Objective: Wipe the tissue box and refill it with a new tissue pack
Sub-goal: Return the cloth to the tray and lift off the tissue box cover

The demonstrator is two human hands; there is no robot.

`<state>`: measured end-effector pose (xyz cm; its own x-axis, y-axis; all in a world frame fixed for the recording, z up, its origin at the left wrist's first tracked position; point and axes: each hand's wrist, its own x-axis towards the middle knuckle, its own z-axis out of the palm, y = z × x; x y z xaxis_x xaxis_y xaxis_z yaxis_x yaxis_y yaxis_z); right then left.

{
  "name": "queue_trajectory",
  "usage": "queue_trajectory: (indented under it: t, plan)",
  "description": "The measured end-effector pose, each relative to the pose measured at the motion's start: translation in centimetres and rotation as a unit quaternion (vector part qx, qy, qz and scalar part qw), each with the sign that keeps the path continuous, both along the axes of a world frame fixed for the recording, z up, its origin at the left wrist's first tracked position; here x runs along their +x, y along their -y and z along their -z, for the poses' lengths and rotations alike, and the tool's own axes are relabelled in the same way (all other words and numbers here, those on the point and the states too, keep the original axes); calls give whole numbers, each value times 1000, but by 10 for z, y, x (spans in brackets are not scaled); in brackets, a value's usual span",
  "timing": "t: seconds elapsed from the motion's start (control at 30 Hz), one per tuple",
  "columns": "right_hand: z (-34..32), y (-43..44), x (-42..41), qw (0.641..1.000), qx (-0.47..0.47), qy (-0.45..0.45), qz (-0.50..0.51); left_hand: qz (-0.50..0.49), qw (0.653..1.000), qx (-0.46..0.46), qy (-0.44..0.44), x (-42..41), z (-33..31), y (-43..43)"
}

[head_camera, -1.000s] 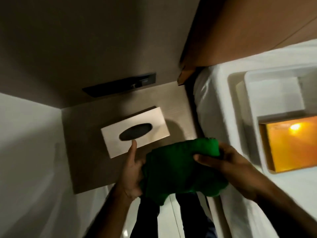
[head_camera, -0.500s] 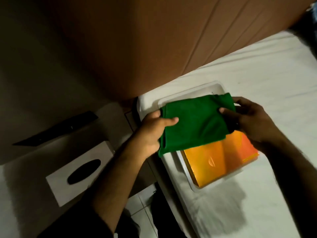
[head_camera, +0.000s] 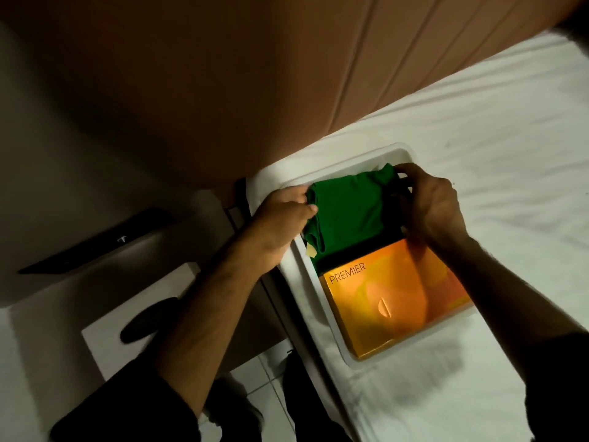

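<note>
— Two hands, both on the same thing?

— Yes. The left hand [head_camera: 280,218] pinches the left edge of the folded green cloth [head_camera: 347,212], thumb over the top, fingers curled beneath. The right hand [head_camera: 430,205] grips the cloth's far right corner, fingers bunched around the fabric.

— So the cloth sits between them?

— Stretched between them, held over the far end of a white tray [head_camera: 322,307]. Whether it touches the tray floor, I cannot tell; a dark band of shadow runs under its near edge.

— What lies nearest the hands?

— Just below the cloth, toward the person, an orange tissue pack [head_camera: 395,307] marked PREMIER lies flat in the same tray. The right wrist passes over its right corner.

— And the tissue box?

— The white tissue box [head_camera: 105,339] is well apart from both hands, down to the left of the left forearm, which crosses over its right end. Its dark oval slot faces up. It stands on a wooden bedside table [head_camera: 76,291].

— Further out?

— The tray rests on a white bed sheet [head_camera: 478,129] that spreads to the right of the right hand. Beyond the hands rises a brown padded headboard [head_camera: 255,74]. To the left of the left hand, a dark switch panel [head_camera: 105,240] sits on the wall above the table. Below the forearms, pale floor tiles [head_camera: 271,378] show.
</note>
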<state>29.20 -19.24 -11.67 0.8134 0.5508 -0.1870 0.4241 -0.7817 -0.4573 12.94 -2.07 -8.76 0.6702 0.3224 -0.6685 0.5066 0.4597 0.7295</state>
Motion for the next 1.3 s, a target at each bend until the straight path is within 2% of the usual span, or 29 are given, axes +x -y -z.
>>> queue_trajectory:
  t: [0.17, 0.23, 0.37, 0.43, 0.5, 0.6, 0.67, 0.77, 0.87, 0.93, 1.07, 1.17, 1.3]
  plan:
    - [-10, 8, -18, 995, -55, 77, 7, -96, 992, 72, 28, -79, -1, -30]
    - [-15, 2, -38, 995, -5, 104, 1, -140, 985, 99, 0, -126, 8, -45]
    - [-26, -32, -105, 980, 138, 126, -72, -205, 961, 153, -101, -226, 43, -63]
    - [-20, -56, -151, 970, 192, 73, -130, -253, 940, 184, -136, -278, 64, -70]
    - [-8, -80, -196, 960, 194, -21, -203, -262, 912, 244, -201, -322, 87, -76]
    - [33, -113, -254, 947, 122, -122, -270, -259, 871, 295, -295, -376, 119, -87]
    - [67, -132, -274, 953, 34, -189, -235, -266, 859, 289, -329, -398, 141, -92]
    - [116, -154, -286, 946, -100, -266, -158, -282, 868, 217, -347, -419, 169, -96]
    - [146, -160, -292, 924, -96, -356, -101, -291, 886, 121, -339, -429, 196, -95]
    - [161, -163, -298, 921, -70, -373, -90, -295, 899, 71, -317, -430, 208, -96]
    - [174, -172, -310, 939, -48, -340, -30, -263, 909, 119, -300, -431, 217, -97]
    - [178, -167, -317, 944, -9, -331, -16, -270, 921, 128, -251, -436, 221, -94]
    - [179, -168, -327, 948, 3, -319, -2, -294, 912, 142, -247, -433, 223, -96]
